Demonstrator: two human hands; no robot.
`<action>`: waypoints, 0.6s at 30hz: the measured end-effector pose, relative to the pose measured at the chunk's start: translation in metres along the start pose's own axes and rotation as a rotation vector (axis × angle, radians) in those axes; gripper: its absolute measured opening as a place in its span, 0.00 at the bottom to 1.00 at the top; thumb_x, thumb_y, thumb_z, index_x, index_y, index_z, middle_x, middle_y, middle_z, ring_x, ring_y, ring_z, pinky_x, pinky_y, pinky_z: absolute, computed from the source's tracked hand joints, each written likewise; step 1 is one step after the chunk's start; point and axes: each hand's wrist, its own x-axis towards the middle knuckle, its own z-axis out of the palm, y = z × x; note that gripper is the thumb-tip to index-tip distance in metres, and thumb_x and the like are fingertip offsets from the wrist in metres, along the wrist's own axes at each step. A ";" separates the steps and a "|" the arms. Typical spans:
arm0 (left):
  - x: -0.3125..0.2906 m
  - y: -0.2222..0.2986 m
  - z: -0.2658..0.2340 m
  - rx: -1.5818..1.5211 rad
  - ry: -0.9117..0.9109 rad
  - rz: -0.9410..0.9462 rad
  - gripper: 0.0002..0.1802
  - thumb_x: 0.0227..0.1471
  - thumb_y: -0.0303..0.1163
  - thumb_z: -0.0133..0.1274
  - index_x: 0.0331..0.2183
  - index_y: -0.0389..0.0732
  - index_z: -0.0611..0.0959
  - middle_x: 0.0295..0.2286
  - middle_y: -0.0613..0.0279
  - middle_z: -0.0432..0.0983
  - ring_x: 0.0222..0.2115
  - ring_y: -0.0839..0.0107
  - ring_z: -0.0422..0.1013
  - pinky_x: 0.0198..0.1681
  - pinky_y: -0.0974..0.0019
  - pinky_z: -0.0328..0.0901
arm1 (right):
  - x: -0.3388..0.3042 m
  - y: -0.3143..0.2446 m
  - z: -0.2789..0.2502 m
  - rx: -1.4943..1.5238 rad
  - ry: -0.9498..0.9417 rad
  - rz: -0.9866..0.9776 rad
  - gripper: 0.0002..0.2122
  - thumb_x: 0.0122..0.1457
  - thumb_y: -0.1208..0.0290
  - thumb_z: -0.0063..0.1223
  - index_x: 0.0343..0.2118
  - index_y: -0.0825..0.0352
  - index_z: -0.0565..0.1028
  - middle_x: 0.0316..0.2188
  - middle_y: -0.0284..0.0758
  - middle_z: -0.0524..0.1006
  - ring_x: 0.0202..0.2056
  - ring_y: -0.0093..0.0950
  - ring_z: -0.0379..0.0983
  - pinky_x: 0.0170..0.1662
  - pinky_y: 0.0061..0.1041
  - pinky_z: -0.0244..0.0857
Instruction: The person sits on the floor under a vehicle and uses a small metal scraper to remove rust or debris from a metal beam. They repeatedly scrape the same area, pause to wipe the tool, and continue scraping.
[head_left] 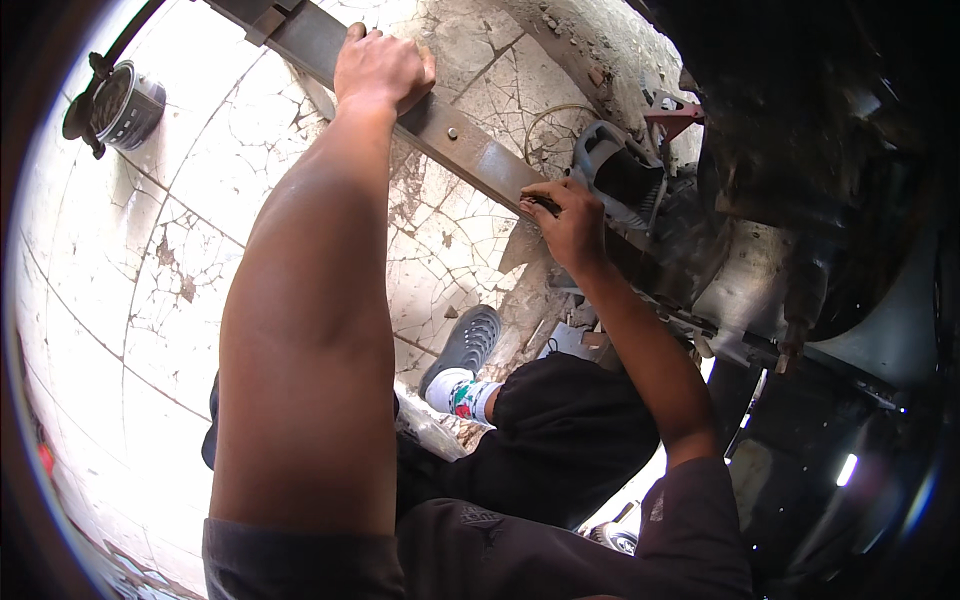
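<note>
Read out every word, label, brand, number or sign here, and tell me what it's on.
Nothing can be read reliably.
Dark tub: pale print, too small and blurred.
Dark clothing: small pale mark, no letters distinguishable.
Metal bar: no lettering I can make out.

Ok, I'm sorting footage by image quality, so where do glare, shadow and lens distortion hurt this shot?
Head view: glare bleaches the tiled floor on the left; head view: deep shadow hides most detail along the right side; head view: the fisheye bends floor lines near the rim; head view: the left hand and metal beam stay readable.
</note>
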 end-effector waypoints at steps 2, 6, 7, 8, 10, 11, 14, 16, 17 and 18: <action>0.003 0.005 -0.001 0.018 -0.046 -0.008 0.28 0.64 0.50 0.43 0.29 0.43 0.91 0.34 0.51 0.87 0.44 0.64 0.80 0.65 0.57 0.56 | 0.003 -0.001 -0.002 -0.036 0.015 0.014 0.10 0.53 0.76 0.72 0.39 0.65 0.85 0.33 0.41 0.82 0.35 0.35 0.83 0.39 0.30 0.75; -0.008 0.009 -0.019 -0.011 0.005 0.075 0.30 0.64 0.50 0.41 0.27 0.41 0.90 0.33 0.49 0.86 0.41 0.62 0.80 0.61 0.57 0.60 | 0.017 0.011 -0.005 -0.173 0.069 -0.030 0.10 0.52 0.76 0.72 0.39 0.64 0.85 0.32 0.41 0.82 0.35 0.38 0.82 0.39 0.32 0.75; -0.011 0.004 -0.020 -0.008 0.026 0.073 0.30 0.64 0.50 0.41 0.27 0.40 0.90 0.32 0.49 0.86 0.40 0.61 0.80 0.60 0.57 0.60 | 0.017 0.009 -0.002 -0.164 0.072 -0.026 0.10 0.53 0.76 0.72 0.39 0.65 0.85 0.32 0.41 0.82 0.35 0.39 0.82 0.39 0.32 0.75; -0.004 0.000 -0.006 0.009 0.031 0.045 0.30 0.64 0.50 0.41 0.27 0.40 0.90 0.32 0.49 0.86 0.40 0.61 0.80 0.60 0.57 0.61 | 0.016 0.008 0.002 -0.155 0.075 -0.020 0.10 0.53 0.76 0.71 0.38 0.65 0.85 0.32 0.41 0.82 0.35 0.39 0.82 0.39 0.33 0.75; 0.001 0.000 0.000 0.013 0.048 0.026 0.30 0.64 0.50 0.41 0.27 0.40 0.90 0.32 0.49 0.86 0.40 0.61 0.80 0.60 0.57 0.61 | 0.011 0.009 0.005 -0.120 0.053 0.000 0.09 0.54 0.75 0.71 0.39 0.65 0.85 0.32 0.42 0.82 0.35 0.41 0.82 0.40 0.33 0.74; 0.000 -0.003 0.004 0.006 0.053 0.024 0.30 0.64 0.49 0.41 0.27 0.40 0.90 0.32 0.49 0.86 0.40 0.61 0.80 0.60 0.57 0.61 | -0.001 0.008 0.001 -0.086 0.018 0.011 0.09 0.54 0.75 0.70 0.39 0.65 0.85 0.33 0.42 0.82 0.36 0.41 0.82 0.40 0.33 0.74; 0.000 0.001 0.004 0.004 0.037 0.031 0.30 0.64 0.49 0.41 0.27 0.40 0.90 0.32 0.48 0.86 0.40 0.61 0.80 0.60 0.57 0.60 | -0.001 0.007 -0.002 -0.093 0.008 0.017 0.08 0.55 0.75 0.70 0.39 0.65 0.86 0.33 0.41 0.83 0.36 0.40 0.83 0.40 0.32 0.75; -0.006 0.009 -0.014 -0.039 0.016 0.064 0.30 0.64 0.49 0.41 0.26 0.40 0.90 0.32 0.48 0.86 0.40 0.61 0.80 0.61 0.57 0.60 | 0.007 0.010 -0.004 -0.122 0.041 0.025 0.08 0.55 0.76 0.70 0.38 0.66 0.86 0.34 0.41 0.84 0.35 0.39 0.83 0.40 0.32 0.75; -0.014 0.013 -0.029 -0.090 0.006 0.093 0.30 0.64 0.49 0.41 0.26 0.40 0.90 0.32 0.48 0.86 0.40 0.61 0.80 0.61 0.57 0.60 | 0.014 0.013 -0.006 -0.135 0.061 0.036 0.08 0.54 0.76 0.70 0.38 0.66 0.86 0.34 0.41 0.84 0.35 0.39 0.83 0.40 0.31 0.75; -0.015 0.010 -0.032 -0.084 0.011 0.089 0.30 0.64 0.49 0.41 0.26 0.40 0.90 0.32 0.48 0.86 0.40 0.61 0.80 0.61 0.57 0.60 | 0.021 0.011 -0.004 -0.135 0.086 0.028 0.08 0.54 0.76 0.70 0.38 0.66 0.86 0.34 0.41 0.85 0.35 0.38 0.84 0.40 0.31 0.75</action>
